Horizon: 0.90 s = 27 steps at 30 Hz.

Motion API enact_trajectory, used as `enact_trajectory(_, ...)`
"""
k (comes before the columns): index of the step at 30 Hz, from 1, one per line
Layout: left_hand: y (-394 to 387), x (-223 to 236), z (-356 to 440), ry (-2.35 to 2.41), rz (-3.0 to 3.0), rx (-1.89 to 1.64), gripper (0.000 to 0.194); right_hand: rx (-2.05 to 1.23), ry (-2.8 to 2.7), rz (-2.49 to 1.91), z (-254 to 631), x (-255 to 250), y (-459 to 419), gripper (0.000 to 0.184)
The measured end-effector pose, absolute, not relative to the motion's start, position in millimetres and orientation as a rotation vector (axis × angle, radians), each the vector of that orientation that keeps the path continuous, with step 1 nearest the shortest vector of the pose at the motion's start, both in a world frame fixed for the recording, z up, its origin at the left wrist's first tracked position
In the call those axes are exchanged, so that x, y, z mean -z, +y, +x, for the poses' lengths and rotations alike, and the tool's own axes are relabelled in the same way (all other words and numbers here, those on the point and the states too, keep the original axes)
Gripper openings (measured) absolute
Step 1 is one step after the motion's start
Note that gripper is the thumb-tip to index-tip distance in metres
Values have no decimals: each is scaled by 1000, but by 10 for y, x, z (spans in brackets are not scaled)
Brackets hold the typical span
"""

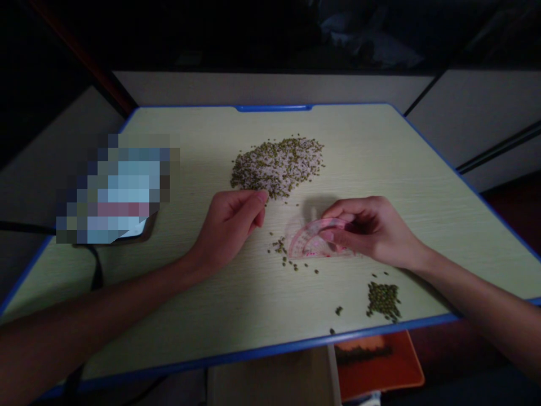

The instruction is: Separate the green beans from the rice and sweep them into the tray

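Note:
My right hand pinches a clear pink protractor between thumb and fingers, its straight edge toward me, low over the table. A few loose green beans lie at the protractor's left end. My left hand is closed, thumb pressed on the curled fingers; whatever it may hold is hidden. Just beyond it spreads a large heap of green beans mixed with white grains. A smaller pile of green beans sits near the front edge, below my right wrist.
The pale table has a blue rim. A phone-like device, mostly pixelated, stands at the left with a dark cord. Below the front edge are an open drawer and an orange tray with dark green contents.

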<state>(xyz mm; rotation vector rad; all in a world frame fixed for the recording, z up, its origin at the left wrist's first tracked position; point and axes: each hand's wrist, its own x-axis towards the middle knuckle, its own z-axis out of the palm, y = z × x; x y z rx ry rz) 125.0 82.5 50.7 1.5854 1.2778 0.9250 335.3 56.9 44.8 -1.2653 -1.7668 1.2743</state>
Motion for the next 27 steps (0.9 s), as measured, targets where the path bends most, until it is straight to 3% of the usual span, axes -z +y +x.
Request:
enact_trajectory(13, 835, -474, 1241, 1227, 1596, -943, 36, -1214, -1781, -1244, 3299, -394, 552, 9)
enact_trajectory(27, 850, -442, 1227, 1131, 1614, -967, 37, -1210, -1844, -1196, 3300, -351, 544, 18)
